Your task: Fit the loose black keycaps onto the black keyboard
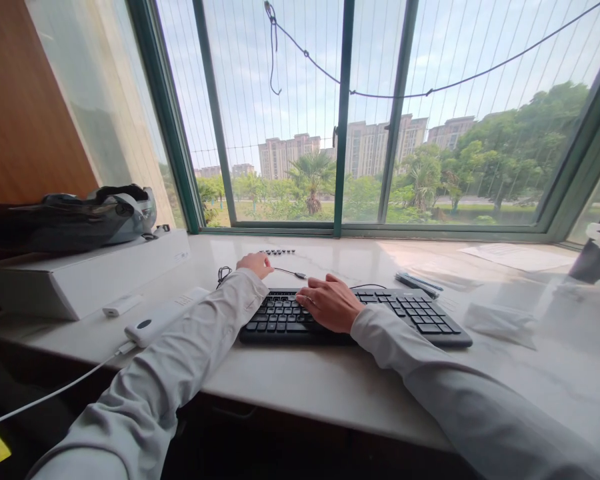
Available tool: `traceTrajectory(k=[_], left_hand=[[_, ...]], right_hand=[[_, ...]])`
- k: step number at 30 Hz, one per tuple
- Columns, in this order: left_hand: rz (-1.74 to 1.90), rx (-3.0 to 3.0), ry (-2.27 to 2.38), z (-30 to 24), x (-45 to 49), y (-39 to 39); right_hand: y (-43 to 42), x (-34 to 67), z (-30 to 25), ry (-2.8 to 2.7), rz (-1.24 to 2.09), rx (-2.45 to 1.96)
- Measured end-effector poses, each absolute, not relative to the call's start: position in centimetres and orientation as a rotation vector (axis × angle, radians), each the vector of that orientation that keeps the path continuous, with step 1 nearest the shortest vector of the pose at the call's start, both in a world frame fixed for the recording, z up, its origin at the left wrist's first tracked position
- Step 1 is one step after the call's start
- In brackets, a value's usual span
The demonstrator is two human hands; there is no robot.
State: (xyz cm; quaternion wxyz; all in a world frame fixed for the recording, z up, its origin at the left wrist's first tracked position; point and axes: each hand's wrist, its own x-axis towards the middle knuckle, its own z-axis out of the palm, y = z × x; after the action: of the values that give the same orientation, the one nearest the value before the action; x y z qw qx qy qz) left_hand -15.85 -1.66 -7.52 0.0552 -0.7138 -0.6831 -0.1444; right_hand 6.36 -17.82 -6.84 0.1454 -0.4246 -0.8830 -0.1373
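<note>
A black keyboard (285, 327) lies on the white marble-look sill in front of me. My right hand (333, 305) rests over its middle keys, palm down, fingers reaching left and slightly bent. Just past the keyboard's upper left edge is my left hand (255, 264), its fingers curled together close to the surface. Whatever they may hold is hidden. Beside those fingertips, a row of several small black keycaps (281, 252) stands on the sill. A thin black cable with a plug (299, 275) lies between the hands, behind the keyboard.
A white power bank (153, 327) with a white cable lies left of the keyboard. Behind it are a small white adapter (123, 305) and a white box (80, 287) bearing a dark bag. To the right lie dark pens (417, 285), a clear plastic bag (500, 323) and paper (517, 257).
</note>
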Motion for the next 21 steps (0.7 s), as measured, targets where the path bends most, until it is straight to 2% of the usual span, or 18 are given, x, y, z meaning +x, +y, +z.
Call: traceTrajectory(k=[13, 21], left_hand=[[-0.282, -2.047, -2.103, -7.8, -16.6, -1.3], [-0.183, -2.124, -1.913, -6.7, -15.8, 2.1]], right_hand=[[-18.3, 7.0, -6.9, -2.556, -0.373, -1.127], [-18.4, 7.5, -6.6, -2.535, -0.401, -1.157]])
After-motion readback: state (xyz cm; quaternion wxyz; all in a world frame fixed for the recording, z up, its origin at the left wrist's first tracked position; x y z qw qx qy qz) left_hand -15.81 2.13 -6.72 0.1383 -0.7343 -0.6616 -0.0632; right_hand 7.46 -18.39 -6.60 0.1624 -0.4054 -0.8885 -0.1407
